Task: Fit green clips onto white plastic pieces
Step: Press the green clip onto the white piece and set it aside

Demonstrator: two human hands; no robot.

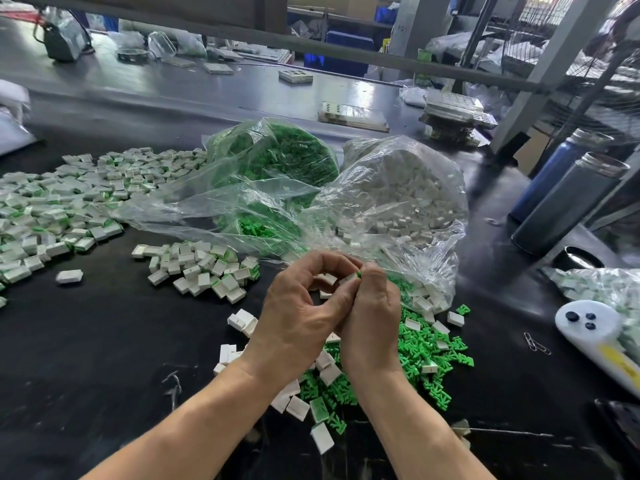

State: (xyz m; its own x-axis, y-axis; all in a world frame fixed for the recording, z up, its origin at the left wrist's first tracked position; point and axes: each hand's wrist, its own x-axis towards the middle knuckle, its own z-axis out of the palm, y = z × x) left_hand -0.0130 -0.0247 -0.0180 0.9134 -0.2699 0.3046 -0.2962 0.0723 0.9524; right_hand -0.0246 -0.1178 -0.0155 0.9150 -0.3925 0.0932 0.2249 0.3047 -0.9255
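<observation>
Both hands meet above the black table (104,358). Left hand (298,317): fingers curled, pinching a white piece (349,278) at the tips. Right hand (372,317): thumb and fingers curled, pressing a green clip (359,274) against that piece. Loose clips (426,351) and white pieces (325,368) lie mixed beneath the hands. Fitted pieces (204,268) heaped to the left. Two clear bags behind the hands: green stock (284,157), white stock (405,192).

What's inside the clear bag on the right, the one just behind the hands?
The clear bag holds small white pieces, heaped and spilling out at its mouth among loose green clips. The hands cover part of the mouth, and the crinkled plastic blurs what lies deeper.
</observation>
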